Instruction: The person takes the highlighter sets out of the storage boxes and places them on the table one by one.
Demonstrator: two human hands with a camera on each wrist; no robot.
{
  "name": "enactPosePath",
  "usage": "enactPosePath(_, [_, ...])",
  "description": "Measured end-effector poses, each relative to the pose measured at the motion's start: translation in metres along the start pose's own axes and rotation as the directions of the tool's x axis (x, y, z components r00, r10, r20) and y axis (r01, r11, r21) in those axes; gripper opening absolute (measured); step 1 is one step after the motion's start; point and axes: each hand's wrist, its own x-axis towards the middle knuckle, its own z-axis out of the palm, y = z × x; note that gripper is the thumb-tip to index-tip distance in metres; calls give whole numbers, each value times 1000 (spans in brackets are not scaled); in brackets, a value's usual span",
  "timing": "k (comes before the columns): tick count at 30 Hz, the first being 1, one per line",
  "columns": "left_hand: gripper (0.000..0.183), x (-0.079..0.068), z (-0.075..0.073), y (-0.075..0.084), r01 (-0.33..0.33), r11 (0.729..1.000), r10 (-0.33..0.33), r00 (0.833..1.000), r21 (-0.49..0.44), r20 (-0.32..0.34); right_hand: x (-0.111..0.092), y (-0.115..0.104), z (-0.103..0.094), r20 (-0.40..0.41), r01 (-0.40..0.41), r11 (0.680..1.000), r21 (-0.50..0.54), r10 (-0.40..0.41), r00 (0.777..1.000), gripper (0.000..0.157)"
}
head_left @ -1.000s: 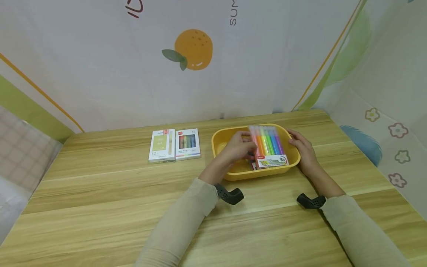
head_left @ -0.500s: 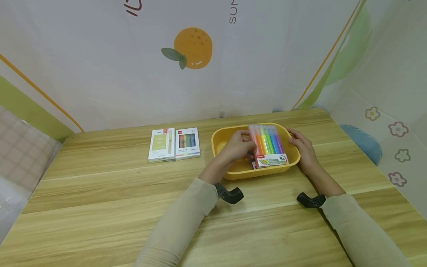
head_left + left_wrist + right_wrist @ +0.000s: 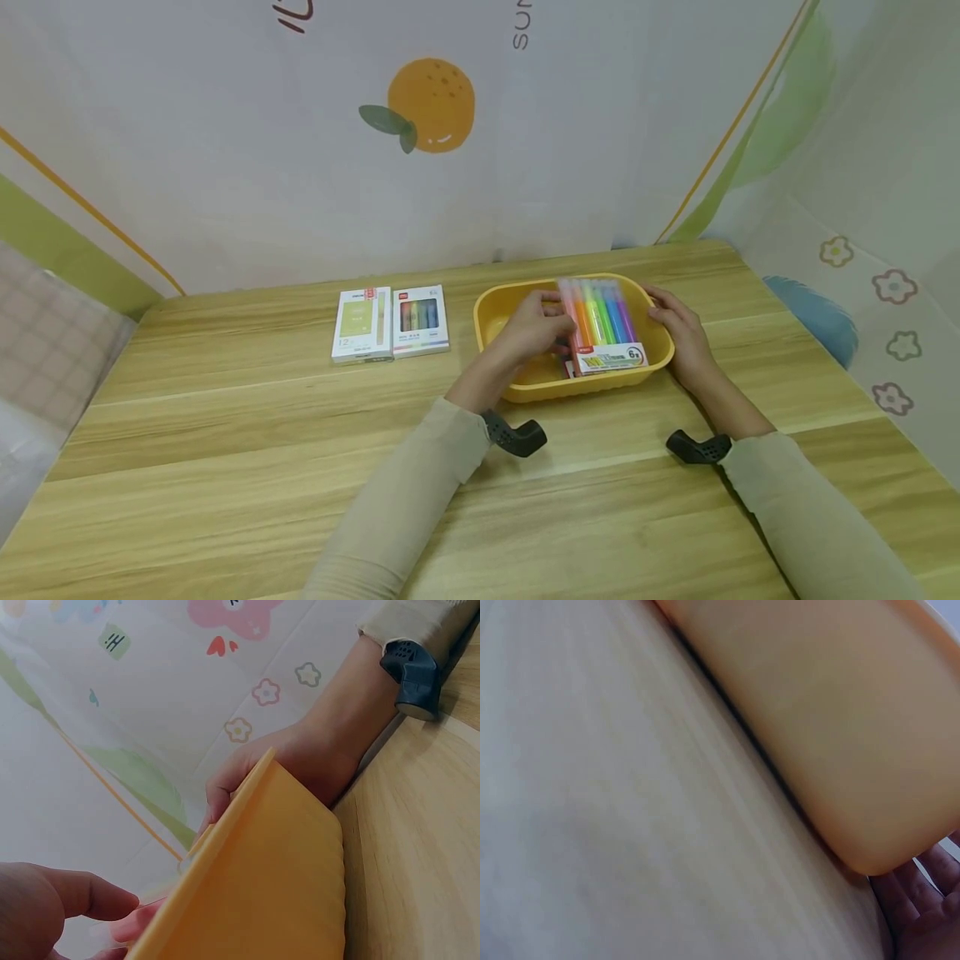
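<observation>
A yellow plastic basket (image 3: 543,390) stands on the wooden table. Inside it a clear pack of highlighters (image 3: 604,323), in rainbow colours with a white label, leans upright at a slant. My left hand (image 3: 531,330) reaches over the basket and pinches the pack by its left side; some of those fingertips are hidden behind it. At the basket's right end my right hand (image 3: 684,340) holds the rim, thumb at the top edge and fingers along the outer wall. Beneath the pack, the edge of another package (image 3: 570,369) shows, mostly covered.
Two flat white boxes lie side by side left of the basket: one with a yellow-green panel (image 3: 362,325), the other a box of coloured pens (image 3: 422,321) with a window. A printed curtain (image 3: 300,167) hangs behind the table (image 3: 262,467).
</observation>
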Motion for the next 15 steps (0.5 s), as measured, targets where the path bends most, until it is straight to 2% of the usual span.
enactPosePath(15, [54, -1, 0, 1, 5, 1000, -5, 1000, 11, -21, 0, 0, 0, 4, 3, 1000, -5, -3, 1000, 48])
